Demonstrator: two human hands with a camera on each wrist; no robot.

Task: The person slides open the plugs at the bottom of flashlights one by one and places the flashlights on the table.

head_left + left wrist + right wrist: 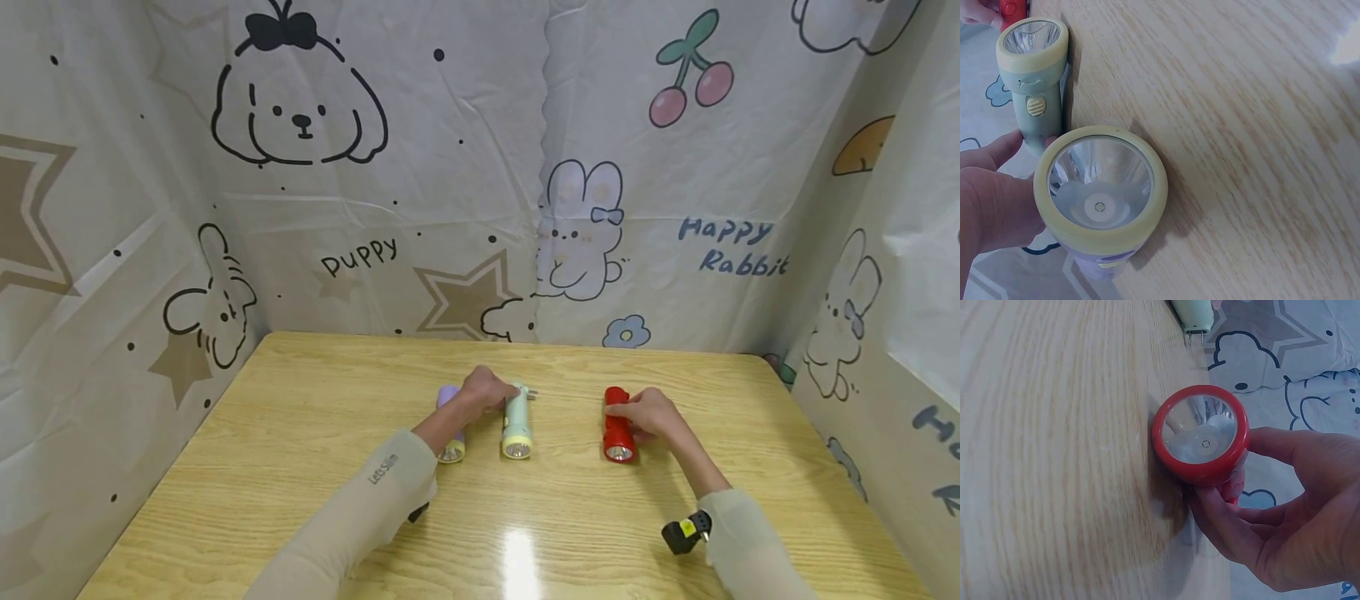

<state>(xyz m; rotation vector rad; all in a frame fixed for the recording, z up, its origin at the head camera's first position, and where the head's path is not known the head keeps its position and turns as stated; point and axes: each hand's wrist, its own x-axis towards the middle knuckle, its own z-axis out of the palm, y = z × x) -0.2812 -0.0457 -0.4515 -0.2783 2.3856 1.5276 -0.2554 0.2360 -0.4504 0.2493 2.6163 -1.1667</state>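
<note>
Three flashlights lie in a row on the wooden table. My left hand (482, 392) pinches the tail end of the mint green flashlight (517, 421), its thumb and a fingertip on either side of the body. Two metal prongs (1195, 339) stick out at that tail. Under my left wrist lies the purple flashlight (447, 395), partly hidden in the head view; its pale yellow head ring (1159, 181) faces the left wrist camera. On the right, my right hand (654, 412) grips the red flashlight (616, 428) from its right side, lens toward me.
The wooden table (315, 433) ends at a printed cloth (457, 192) hanging behind it and along both sides. A black wrist camera (684, 533) sits under the right sleeve. A bright light reflection shows at the table's front.
</note>
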